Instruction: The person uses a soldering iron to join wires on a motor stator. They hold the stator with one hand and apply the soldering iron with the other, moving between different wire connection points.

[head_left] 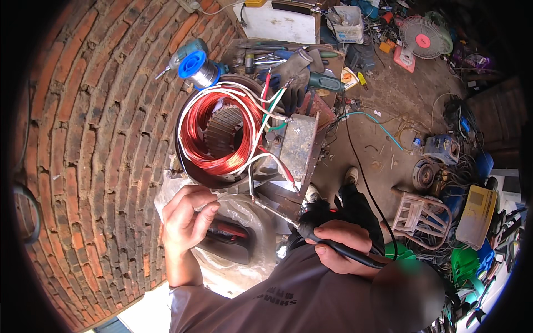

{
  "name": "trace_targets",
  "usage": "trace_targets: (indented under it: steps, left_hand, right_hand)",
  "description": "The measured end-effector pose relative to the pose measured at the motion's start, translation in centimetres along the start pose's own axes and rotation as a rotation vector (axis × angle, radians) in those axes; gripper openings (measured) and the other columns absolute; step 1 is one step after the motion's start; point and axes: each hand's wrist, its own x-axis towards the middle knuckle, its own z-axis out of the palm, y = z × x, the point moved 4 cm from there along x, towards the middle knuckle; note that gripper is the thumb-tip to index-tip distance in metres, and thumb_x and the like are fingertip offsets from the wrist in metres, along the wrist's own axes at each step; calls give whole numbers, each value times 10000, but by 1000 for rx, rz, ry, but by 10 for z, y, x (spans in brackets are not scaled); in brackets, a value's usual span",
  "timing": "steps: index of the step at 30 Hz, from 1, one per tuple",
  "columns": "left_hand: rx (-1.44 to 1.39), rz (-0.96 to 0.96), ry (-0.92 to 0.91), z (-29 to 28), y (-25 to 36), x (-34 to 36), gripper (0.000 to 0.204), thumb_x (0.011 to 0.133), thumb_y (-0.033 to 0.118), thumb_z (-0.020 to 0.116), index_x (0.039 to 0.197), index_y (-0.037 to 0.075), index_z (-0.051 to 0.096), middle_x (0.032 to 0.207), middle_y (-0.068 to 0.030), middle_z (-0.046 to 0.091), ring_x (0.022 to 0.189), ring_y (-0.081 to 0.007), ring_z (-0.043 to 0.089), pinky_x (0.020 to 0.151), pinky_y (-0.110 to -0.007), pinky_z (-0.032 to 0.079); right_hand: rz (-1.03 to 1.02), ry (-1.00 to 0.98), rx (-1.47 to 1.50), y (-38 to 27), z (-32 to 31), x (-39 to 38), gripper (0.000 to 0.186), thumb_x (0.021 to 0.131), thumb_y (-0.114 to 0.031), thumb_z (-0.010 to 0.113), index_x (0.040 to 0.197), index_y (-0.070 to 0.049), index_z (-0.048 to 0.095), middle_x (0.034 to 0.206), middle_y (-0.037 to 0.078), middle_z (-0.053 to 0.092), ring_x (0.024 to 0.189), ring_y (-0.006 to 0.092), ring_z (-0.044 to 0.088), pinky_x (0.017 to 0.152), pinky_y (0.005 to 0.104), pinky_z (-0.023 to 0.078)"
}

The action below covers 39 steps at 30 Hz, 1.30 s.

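Observation:
A motor stator stands at centre, a ring of red copper winding [190, 133] with white leads around it in a dark round housing. My right hand [347, 244] grips a soldering iron [316, 233] by its black handle. The metal tip meets, or comes very near, the end of a white lead [251, 186] hanging off the stator. Just below the housing is my left hand [186, 216], fingers curled and thumb close to the index finger. Whatever it pinches, if anything, is too small to see. Other red and white leads [287, 173] end in bare tips to the right.
A solder spool [202, 71] with blue flanges and a power drill [187, 53] lie by the brick wall [100, 150]. Gloves [294, 72] and tools sit behind the stator. The iron's black cord [369, 194] runs across at right, near a wooden chair [423, 216] and a fan [425, 36].

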Motion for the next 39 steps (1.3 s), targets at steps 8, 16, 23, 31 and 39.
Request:
trace_targets:
  steps: [8, 16, 23, 31, 39]
  left_hand:
    - [67, 26, -44, -4, 11, 3, 161, 842, -6, 807, 965, -43, 709, 926, -161, 713, 818, -274, 699, 727, -349, 556]
    - [-14, 32, -18, -3, 11, 6, 158, 836, 17, 816, 951, -23, 716, 920, -152, 703, 812, -265, 692, 720, -341, 549]
    - [18, 64, -32, -1, 7, 4, 129, 837, 2, 799, 937, -19, 719, 912, -144, 695, 796, -265, 683, 716, -346, 543]
    - [102, 61, -17, -2, 9, 7, 127, 828, -11, 796, 935, -17, 726, 886, -136, 677, 769, -264, 665, 693, -349, 531]
    - [106, 39, -36, 0, 9, 8, 128, 826, -11, 795, 934, -12, 726, 885, -136, 677, 768, -263, 666, 691, -349, 532]
  right_hand:
    - [6, -12, -9, -1, -1, 2, 270, 933, -37, 731, 1155, 98, 657, 875, 217, 757, 768, 299, 779, 715, 376, 640]
    - [97, -22, 1, 0, -3, 3, 296, 918, -18, 778, 1181, 85, 689, 939, 180, 775, 821, 275, 785, 738, 336, 627]
    - [247, 58, 199, 9, -4, -4, 244, 958, 15, 721, 1188, 87, 686, 1021, 204, 771, 925, 260, 803, 798, 324, 630]
    - [249, 24, 208, 10, -4, -3, 254, 960, 16, 719, 1200, 88, 677, 1040, 208, 766, 940, 262, 800, 803, 327, 631]
    - [216, 14, 166, 10, -3, 0, 264, 955, 8, 728, 1204, 81, 681, 999, 197, 777, 911, 242, 799, 795, 314, 627]
